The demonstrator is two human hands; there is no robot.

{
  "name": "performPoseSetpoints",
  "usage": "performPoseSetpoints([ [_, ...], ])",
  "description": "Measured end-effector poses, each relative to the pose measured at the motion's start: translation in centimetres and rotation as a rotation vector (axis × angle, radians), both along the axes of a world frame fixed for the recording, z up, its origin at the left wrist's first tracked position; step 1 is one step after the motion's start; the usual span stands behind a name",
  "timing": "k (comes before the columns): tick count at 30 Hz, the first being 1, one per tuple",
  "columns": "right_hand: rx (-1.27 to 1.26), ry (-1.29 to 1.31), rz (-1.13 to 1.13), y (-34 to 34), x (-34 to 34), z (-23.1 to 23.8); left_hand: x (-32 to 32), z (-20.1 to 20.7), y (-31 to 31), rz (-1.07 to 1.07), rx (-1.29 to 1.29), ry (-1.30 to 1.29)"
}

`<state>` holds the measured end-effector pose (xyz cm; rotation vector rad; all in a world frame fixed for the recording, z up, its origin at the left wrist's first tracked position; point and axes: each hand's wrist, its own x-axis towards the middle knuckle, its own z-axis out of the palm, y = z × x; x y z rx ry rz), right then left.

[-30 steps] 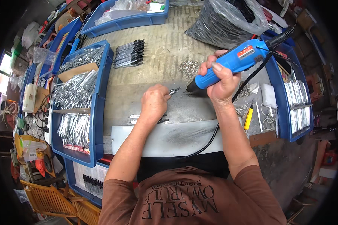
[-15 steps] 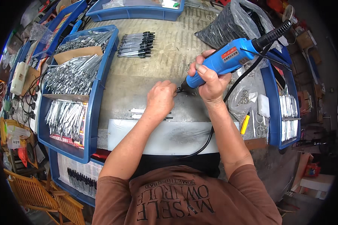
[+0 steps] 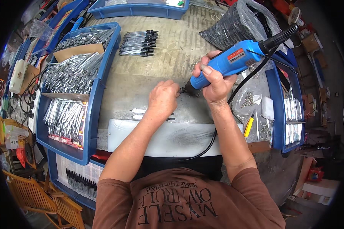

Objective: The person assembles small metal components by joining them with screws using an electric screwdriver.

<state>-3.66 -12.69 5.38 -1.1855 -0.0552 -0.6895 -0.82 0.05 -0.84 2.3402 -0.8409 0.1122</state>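
My right hand [image 3: 218,84] is wrapped round a blue electric screwdriver [image 3: 231,60], which tilts down toward the left with its black cord end up at the right. Its dark tip meets the fingers of my left hand [image 3: 162,98], just above the bench. Those fingers are pinched together; whatever they grip at the tip is mostly hidden. Beside my left wrist, a few white and dark slim pieces [image 3: 138,111] lie on the bench. Farther off, a row of black-ended clear pens [image 3: 137,44] lies side by side.
At left stands a blue divided tray [image 3: 97,97] full of silvery pen parts. A plastic bag of dark parts [image 3: 233,28] sits far right, with a bag of small metal parts [image 3: 248,98] nearer. A yellow-handled tool [image 3: 249,126] lies by the right-hand blue tray [image 3: 281,129].
The whole view has shifted very slightly. Both hands and the screwdriver keep nearly the same pose, with the tip still at my left fingers.
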Motion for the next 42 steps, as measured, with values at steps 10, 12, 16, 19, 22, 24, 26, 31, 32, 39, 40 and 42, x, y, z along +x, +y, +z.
performPoseSetpoints([
  [10, -0.028, 0.012, 0.018, 0.1, -0.2, -0.1, -0.1, 0.0, -0.1, 0.000, -0.001, 0.017],
  [12, -0.058, 0.018, 0.012, 0.6, 0.0, 0.0, 0.0, -0.1, -0.1, -0.005, -0.002, 0.021],
  [16, -0.279, 0.026, -0.031, 1.1, 0.9, -0.4, 0.0, -0.3, 0.0, -0.015, -0.029, 0.003],
  [19, -0.327, 0.031, -0.026, 1.6, 1.2, -0.2, -0.3, 0.2, -0.1, 0.011, -0.028, -0.009],
  [22, -0.336, 0.068, -0.015, 1.5, 1.7, -0.2, -0.1, -0.1, -0.1, 0.007, -0.033, -0.029],
  [24, -0.301, 0.043, -0.004, 1.7, 1.7, -0.2, -0.1, -0.1, -0.1, 0.006, -0.012, -0.004],
  [26, -0.307, 0.073, 0.013, 1.8, 1.4, 0.1, -0.2, 0.1, -0.2, 0.016, -0.008, -0.003],
  [31, -0.290, 0.072, 0.096, 1.3, 0.3, 0.4, 0.0, -0.9, 0.1, -0.013, -0.083, -0.056],
  [32, -0.292, 0.064, 0.093, 1.2, 0.0, 0.6, -0.1, -0.9, 0.1, -0.016, -0.065, -0.045],
  [39, -0.087, 0.008, 0.008, -0.2, -1.5, 2.0, -0.2, -0.1, 0.1, -0.020, -0.073, -0.064],
  [40, -0.084, 0.005, 0.004, -0.5, -1.6, 1.9, -0.3, -0.1, 0.0, -0.024, -0.071, -0.067],
  [42, -0.063, -0.010, -0.005, -1.0, -1.8, 1.6, -0.4, 0.0, -0.2, -0.047, -0.054, -0.114],
])
